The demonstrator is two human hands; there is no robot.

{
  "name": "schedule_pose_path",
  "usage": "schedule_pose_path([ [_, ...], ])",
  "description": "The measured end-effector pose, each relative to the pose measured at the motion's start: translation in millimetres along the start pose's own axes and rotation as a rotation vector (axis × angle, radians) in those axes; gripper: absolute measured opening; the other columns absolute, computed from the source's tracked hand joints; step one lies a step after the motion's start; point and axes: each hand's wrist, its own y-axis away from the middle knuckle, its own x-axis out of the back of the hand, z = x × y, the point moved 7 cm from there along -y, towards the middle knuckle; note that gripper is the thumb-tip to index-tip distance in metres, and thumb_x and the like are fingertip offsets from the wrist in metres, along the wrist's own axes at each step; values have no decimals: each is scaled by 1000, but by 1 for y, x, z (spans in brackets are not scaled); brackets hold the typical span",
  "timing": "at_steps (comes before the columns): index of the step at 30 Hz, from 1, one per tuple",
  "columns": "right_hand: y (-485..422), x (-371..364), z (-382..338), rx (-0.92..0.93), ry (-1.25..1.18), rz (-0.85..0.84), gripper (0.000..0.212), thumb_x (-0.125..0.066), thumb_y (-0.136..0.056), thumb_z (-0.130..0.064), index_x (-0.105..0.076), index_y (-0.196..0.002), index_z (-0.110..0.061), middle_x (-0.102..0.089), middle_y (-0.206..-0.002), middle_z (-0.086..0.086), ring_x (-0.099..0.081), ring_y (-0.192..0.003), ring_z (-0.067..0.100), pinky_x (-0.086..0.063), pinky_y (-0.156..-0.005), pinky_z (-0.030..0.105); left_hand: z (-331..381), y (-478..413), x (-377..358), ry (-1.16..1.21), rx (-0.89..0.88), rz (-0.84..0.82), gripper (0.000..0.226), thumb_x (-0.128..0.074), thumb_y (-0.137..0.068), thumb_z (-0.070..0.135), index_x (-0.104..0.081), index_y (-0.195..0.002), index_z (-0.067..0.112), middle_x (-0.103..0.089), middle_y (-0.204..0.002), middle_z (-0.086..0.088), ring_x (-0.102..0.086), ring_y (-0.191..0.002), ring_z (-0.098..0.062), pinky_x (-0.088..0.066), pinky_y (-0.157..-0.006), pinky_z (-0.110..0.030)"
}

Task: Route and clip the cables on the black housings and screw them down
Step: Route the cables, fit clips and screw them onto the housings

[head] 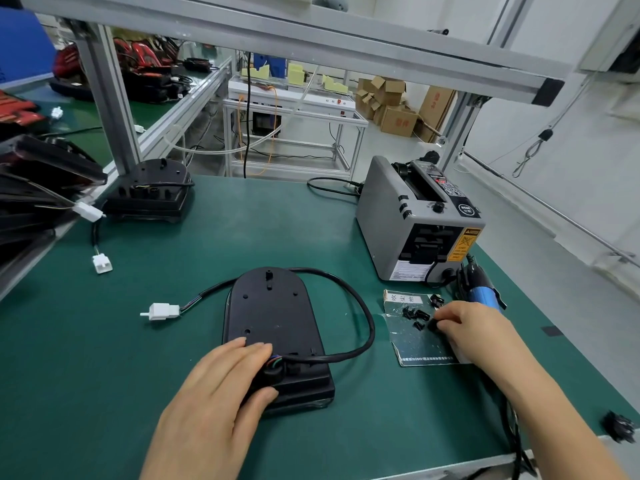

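A black housing lies flat on the green mat in front of me. Its black cable loops out to the right and round behind it, ending in a white connector on the left. My left hand rests on the housing's near left corner, fingers by the cable exit where coloured wires show. My right hand reaches to a small card with several black clips on it and pinches one of them at its fingertips.
A grey tape dispenser stands at the right rear. A blue-handled tool lies beside it. A second black housing sits at the back left, with more stacked at the left edge. A loose white connector hangs there.
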Motion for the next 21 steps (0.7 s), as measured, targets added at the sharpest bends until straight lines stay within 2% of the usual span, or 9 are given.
schedule_pose_path([
  [3,2,2,1,-23,-4,-5,11,-56,-90,-23,-60,-88,-32,-61,-72,-13,-59,-75,12,-41,-60,22,0,0,0,-9,2,13,60,-24,-95,57,-70,-107,20,-62,-108,18,-48,-112,-3,-34,-87,-12],
  [7,5,4,1,-37,-95,-14,12,-58,-89,-25,-60,-77,-27,-68,-72,-5,-66,-71,15,-53,-71,28,0,0,0,-3,7,6,60,-23,-95,57,-70,-107,22,-61,-110,21,-48,-111,-2,-38,-80,-11],
  [9,7,6,0,-17,-107,4,12,-56,-90,-25,-60,-79,-29,-67,-72,-7,-64,-72,14,-51,-69,27,-2,0,0,8,9,0,59,-24,-95,58,-70,-108,23,-62,-108,20,-49,-111,-2,-41,-77,-9],
  [12,9,8,0,4,-86,23,12,-51,-93,-24,-61,-88,-30,-65,-74,-8,-63,-76,13,-48,-66,25,-4,-2,1,15,1,-4,58,-27,-94,58,-69,-108,22,-62,-109,20,-49,-111,-2,-47,-76,-16],
  [15,11,14,1,7,-125,50,15,-50,-94,-23,-62,-89,-31,-65,-72,-10,-63,-72,9,-44,-61,24,-3,-3,1,21,-1,-13,59,-28,-93,59,-70,-107,21,-63,-108,18,-49,-111,-3,-43,-80,-13],
  [19,13,12,4,-24,-154,23,20,-49,-93,-16,-61,-93,-31,-67,-80,-9,-64,-77,14,-51,-73,29,-1,-4,2,18,0,-11,60,-27,-93,61,-71,-105,21,-63,-107,19,-49,-110,-2,-38,-84,-13],
  [21,16,10,3,-29,-235,14,20,-49,-93,-15,-62,-91,-30,-67,-79,-6,-65,-76,16,-52,-72,30,-1,-4,3,16,-1,-8,60,-28,-93,60,-71,-104,20,-63,-106,19,-49,-109,-2,-39,-83,-13],
])
